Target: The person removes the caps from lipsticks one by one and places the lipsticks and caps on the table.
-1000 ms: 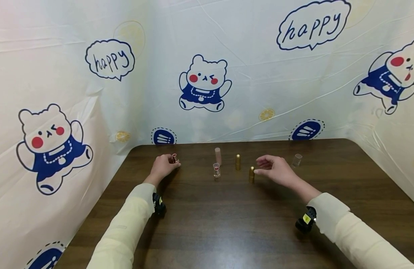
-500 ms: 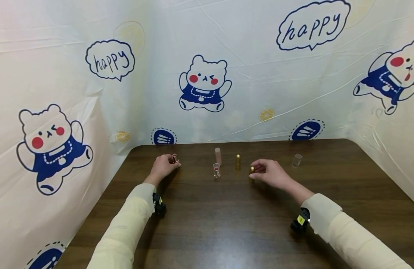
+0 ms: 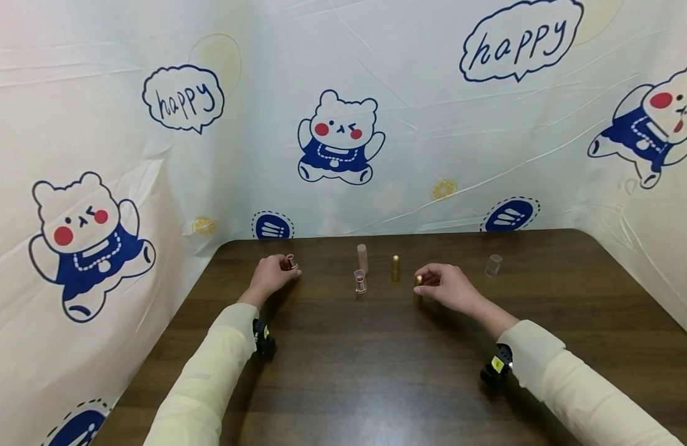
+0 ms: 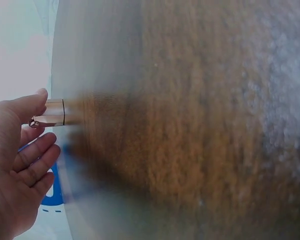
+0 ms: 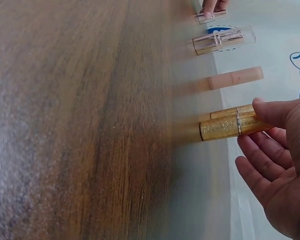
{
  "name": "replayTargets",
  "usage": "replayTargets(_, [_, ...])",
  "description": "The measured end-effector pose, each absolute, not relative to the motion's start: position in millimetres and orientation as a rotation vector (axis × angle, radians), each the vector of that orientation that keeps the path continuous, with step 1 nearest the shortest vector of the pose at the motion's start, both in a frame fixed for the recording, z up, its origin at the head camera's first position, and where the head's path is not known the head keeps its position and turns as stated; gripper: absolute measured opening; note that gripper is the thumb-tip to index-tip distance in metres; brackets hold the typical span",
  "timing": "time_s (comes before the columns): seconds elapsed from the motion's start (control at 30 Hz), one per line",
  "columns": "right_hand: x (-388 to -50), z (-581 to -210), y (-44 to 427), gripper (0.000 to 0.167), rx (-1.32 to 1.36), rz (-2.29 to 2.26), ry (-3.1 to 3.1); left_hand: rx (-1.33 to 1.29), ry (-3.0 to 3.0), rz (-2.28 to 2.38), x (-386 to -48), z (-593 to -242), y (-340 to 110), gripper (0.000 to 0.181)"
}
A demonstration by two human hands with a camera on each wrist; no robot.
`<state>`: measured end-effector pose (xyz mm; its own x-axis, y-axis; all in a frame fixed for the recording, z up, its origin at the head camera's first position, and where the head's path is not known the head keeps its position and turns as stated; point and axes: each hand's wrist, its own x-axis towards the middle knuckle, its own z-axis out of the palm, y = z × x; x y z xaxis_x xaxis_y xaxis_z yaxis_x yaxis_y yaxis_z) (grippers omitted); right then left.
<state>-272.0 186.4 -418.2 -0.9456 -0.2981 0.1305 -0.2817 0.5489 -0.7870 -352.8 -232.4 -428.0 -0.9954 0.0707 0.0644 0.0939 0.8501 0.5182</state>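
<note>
At the table's far left, my left hand (image 3: 269, 274) pinches an uncapped rose-gold lipstick tube (image 4: 54, 113), which stands upright on the table. My right hand (image 3: 446, 287) holds a patterned gold lipstick (image 5: 221, 128) by its upper part, thumb on one side and fingers on the other. This lipstick is upright, and its lower end seems to rest on the table. Just behind it stands a second gold lipstick (image 3: 396, 269). Between the hands are a lipstick with a clear cap (image 3: 360, 282) and, behind that one, a matte pink lipstick (image 3: 362, 259).
A loose clear cap (image 3: 493, 266) stands to the right, beyond my right hand. The brown wooden table (image 3: 343, 359) ends at the back against a printed curtain (image 3: 410, 142), which also hangs along both sides.
My right hand has moved slightly left and its thumb and fingers have closed around the front gold lipstick. The left hand and the standing lipsticks stay in place.
</note>
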Motion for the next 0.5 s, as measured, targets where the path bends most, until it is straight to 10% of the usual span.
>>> replayTargets(0.5, [-272.7,-415.7,184.5,0.02,-0.516,-1.386,2.743,-0.174,-2.91,-0.876,-350.3,-421.9,-235.2,0.032])
